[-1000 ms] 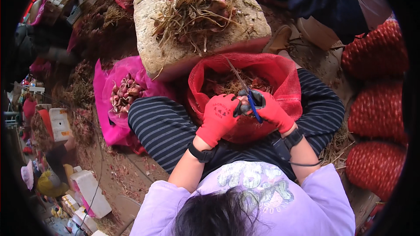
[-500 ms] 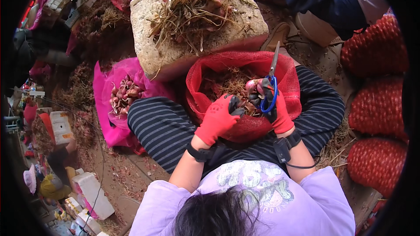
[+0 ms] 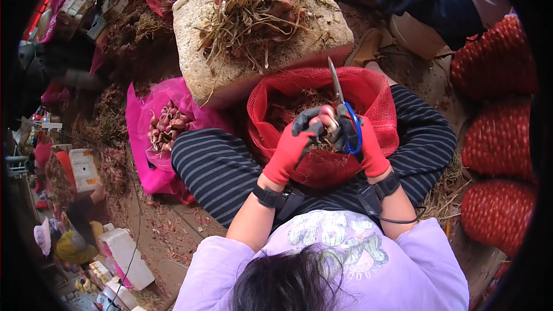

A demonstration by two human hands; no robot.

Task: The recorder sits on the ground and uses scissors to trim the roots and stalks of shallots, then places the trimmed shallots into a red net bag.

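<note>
My left hand, in a red glove with dark fingers, is closed on a small bunch of shallots with pink-red skins. The right hand, gloved the same way, grips scissors with blue handles, their blades pointing up and away. Its fingertips also touch the bunch from the other side. Both hands meet over a red mesh bag in my lap, which holds dry brown stalks and trimmings. Fingers partly hide the bunch's lower end.
Beyond the bag, a worn foam block bears a heap of dried shallot plants. At the left, a pink bag holds several loose shallots. Full red mesh sacks line the right side. Another person's dark clothing shows at the far right.
My left hand has moved up and right and closed on the shallots that the right hand was holding. The scissors have shifted left, their blades now leaning left.
</note>
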